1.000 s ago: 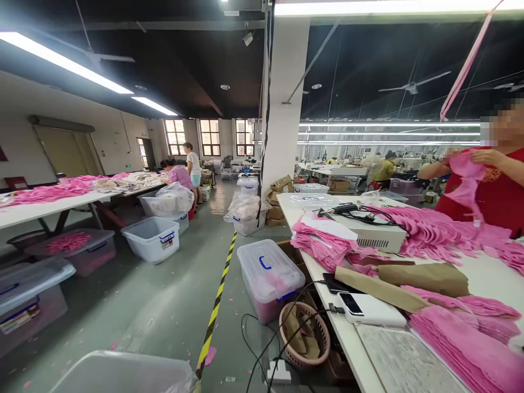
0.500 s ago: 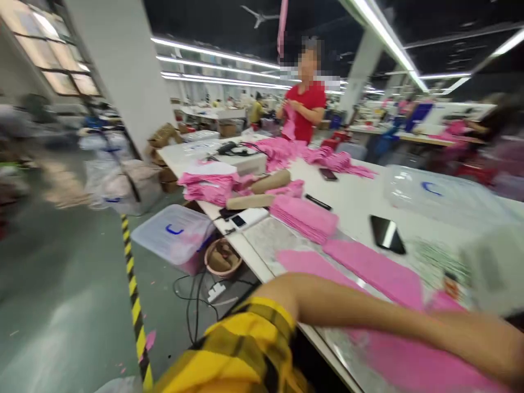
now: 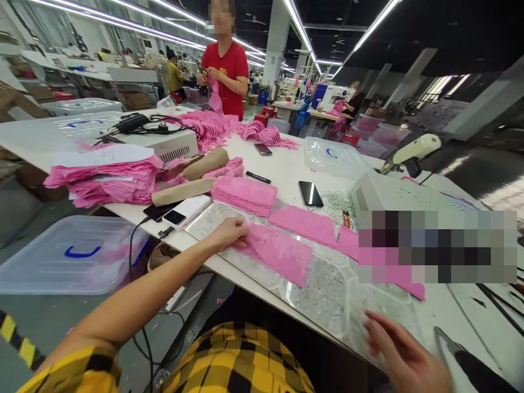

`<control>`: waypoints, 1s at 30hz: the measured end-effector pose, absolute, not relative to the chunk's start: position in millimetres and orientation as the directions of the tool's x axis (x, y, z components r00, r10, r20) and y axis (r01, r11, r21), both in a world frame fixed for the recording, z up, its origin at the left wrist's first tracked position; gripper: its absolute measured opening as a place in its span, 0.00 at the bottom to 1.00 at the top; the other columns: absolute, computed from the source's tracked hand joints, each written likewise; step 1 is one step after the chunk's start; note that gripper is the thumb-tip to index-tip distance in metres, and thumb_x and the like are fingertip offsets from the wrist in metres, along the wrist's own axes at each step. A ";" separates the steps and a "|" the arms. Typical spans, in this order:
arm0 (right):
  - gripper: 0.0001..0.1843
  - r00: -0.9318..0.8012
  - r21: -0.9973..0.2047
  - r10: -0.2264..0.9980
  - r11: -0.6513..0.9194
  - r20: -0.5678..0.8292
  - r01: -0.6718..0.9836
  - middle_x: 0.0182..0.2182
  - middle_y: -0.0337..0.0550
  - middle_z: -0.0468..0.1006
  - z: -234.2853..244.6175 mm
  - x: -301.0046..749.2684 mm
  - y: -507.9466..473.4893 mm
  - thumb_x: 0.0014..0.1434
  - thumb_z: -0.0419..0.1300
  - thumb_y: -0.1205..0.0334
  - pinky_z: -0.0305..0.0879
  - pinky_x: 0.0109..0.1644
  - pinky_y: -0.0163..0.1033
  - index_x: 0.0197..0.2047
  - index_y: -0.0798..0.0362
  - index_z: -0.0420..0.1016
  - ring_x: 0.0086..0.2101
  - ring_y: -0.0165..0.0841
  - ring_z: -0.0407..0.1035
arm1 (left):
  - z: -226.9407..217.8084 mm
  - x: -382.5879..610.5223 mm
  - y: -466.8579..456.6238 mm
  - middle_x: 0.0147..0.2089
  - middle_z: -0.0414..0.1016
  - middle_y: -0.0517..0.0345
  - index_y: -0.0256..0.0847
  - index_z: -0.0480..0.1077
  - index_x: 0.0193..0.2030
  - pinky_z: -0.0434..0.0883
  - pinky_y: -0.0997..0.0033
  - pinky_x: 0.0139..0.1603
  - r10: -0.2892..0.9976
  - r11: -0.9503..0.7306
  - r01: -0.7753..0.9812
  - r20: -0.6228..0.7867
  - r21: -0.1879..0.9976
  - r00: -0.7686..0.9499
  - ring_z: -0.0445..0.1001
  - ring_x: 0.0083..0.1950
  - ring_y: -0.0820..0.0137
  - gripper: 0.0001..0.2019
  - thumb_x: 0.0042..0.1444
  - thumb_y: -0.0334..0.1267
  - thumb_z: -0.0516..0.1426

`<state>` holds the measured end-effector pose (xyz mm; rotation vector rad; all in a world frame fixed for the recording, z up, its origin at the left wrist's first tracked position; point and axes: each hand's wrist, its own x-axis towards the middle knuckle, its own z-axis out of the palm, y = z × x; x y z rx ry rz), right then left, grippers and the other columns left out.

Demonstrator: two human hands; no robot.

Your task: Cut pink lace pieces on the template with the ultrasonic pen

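Note:
My left hand (image 3: 231,233) is closed on the near left corner of a pink fabric piece (image 3: 278,250), which lies flat on a clear plastic sheet (image 3: 323,295) over the white table. My right hand (image 3: 409,352) hovers above the table's near edge at the right, slightly blurred. Its fingers are a little apart and hold nothing. Near it lies a dark-handled tool with a metal blade (image 3: 446,344), partly cut off by the frame. Stacked pink pieces (image 3: 244,194) sit beyond my left hand, and flatter pink pieces (image 3: 303,222) continue to the right.
A white power bank (image 3: 188,213), a pen (image 3: 257,177) and a phone (image 3: 310,194) lie on the table. Behind stand a pile of pink cut pieces (image 3: 110,177) and a white box (image 3: 172,144). Across the table a person in red (image 3: 225,71) holds pink fabric.
The view has swung right. My left arm, earlier stretched across the table to the right, is now at the left with the hand on the pink fabric piece. My right hand has come into view.

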<state>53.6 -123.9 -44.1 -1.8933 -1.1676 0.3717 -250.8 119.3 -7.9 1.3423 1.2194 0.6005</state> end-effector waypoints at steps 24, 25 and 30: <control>0.13 -0.140 -0.564 0.965 0.243 0.221 0.789 0.37 0.44 0.76 -48.0 4.5 -27.0 0.60 0.60 0.50 0.71 0.34 0.37 0.43 0.47 0.78 0.29 0.30 0.69 | -18.0 -297.1 105.4 0.25 0.64 0.62 0.39 0.63 0.22 0.55 0.72 0.31 0.856 -0.396 0.651 0.004 0.647 0.516 0.62 0.28 0.72 0.07 0.50 0.30 0.54; 0.13 -0.146 -0.553 0.962 0.252 0.229 0.794 0.37 0.44 0.76 -49.5 4.7 -26.5 0.60 0.59 0.50 0.71 0.33 0.37 0.42 0.46 0.78 0.29 0.30 0.69 | -18.4 -298.4 105.3 0.25 0.64 0.61 0.39 0.63 0.22 0.55 0.72 0.30 0.855 -0.402 0.654 0.006 0.641 0.519 0.62 0.28 0.72 0.08 0.51 0.30 0.53; 0.13 -0.160 -0.542 0.953 0.280 0.258 0.792 0.37 0.45 0.77 -50.8 5.5 -25.6 0.62 0.58 0.49 0.72 0.34 0.36 0.40 0.46 0.78 0.32 0.32 0.72 | -19.9 -304.1 103.2 0.28 0.69 0.60 0.38 0.69 0.29 0.60 0.73 0.32 0.853 -0.420 0.664 0.020 0.618 0.522 0.66 0.30 0.71 0.05 0.54 0.31 0.54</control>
